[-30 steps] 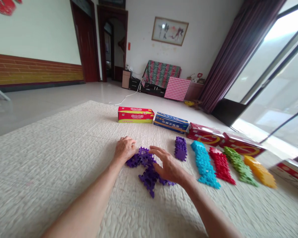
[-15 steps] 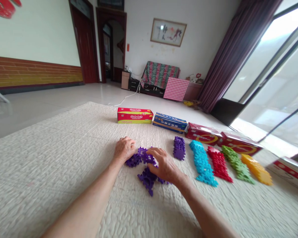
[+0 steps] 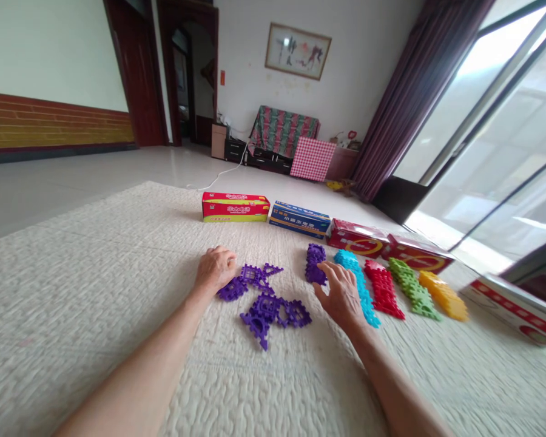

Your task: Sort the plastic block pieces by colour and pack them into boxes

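Note:
Several purple interlocking plastic tiles (image 3: 268, 308), some square and some triangular, lie spread on the quilted mat in front of me. My left hand (image 3: 216, 267) rests at their left with its fingers curled, close by a purple tile (image 3: 233, 289). What is under those fingers, if anything, is hidden. My right hand (image 3: 341, 291) is over to the right, fingers apart and holding nothing visible. Its fingertips reach the near end of a purple row of tiles (image 3: 316, 262), though I cannot tell whether they touch. That hand partly covers a light-blue row of tiles (image 3: 351, 267).
Red (image 3: 384, 290), green (image 3: 414, 288) and yellow (image 3: 442, 295) rows of tiles lie further right. Behind stand a red-and-yellow box (image 3: 235, 207), a blue box (image 3: 299, 220) and dark-red boxes (image 3: 357, 238). A white-and-red box (image 3: 516, 308) sits at the right on the mat (image 3: 95, 261).
My right hand has left the loose purple tiles and moved right to the purple row, uncovering the tiles beneath it. My left hand stays beside the loose tiles. The view has shifted slightly right.

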Demonstrator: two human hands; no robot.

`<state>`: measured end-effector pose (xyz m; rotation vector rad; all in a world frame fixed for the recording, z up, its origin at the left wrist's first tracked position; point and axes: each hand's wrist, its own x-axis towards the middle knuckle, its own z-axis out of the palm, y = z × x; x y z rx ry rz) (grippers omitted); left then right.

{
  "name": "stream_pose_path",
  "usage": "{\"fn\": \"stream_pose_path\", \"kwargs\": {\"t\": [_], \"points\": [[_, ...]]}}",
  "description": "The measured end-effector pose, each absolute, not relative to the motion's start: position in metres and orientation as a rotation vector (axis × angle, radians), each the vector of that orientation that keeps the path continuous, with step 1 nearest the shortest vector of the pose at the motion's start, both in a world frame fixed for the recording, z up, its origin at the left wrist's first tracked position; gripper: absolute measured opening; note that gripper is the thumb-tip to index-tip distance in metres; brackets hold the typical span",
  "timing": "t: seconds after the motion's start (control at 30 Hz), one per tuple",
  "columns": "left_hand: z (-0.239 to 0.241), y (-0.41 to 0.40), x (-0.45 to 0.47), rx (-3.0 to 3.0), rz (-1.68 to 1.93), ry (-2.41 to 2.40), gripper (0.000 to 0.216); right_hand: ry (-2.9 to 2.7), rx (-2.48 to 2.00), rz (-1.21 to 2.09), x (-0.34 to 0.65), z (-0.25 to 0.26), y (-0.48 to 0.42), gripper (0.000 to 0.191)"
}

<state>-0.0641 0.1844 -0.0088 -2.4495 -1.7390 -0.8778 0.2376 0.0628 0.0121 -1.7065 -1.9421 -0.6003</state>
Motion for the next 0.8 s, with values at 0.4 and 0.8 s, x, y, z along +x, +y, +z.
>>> {"fn": "stream_pose_path", "kwargs": {"t": [0.4, 0.8], "points": [[-0.007, 0.183, -0.064, -2.442, -0.856, -1.768, 0.026, -2.229, -1.487, 0.239, 0.216, 0.043, 0.048, 0.031], [-0.004, 0.181, -0.064, -2.448, -0.844, -1.792, 0.026, -2.492, -1.387, 0.323, 0.192, 0.057, 0.031, 0.059]]}}
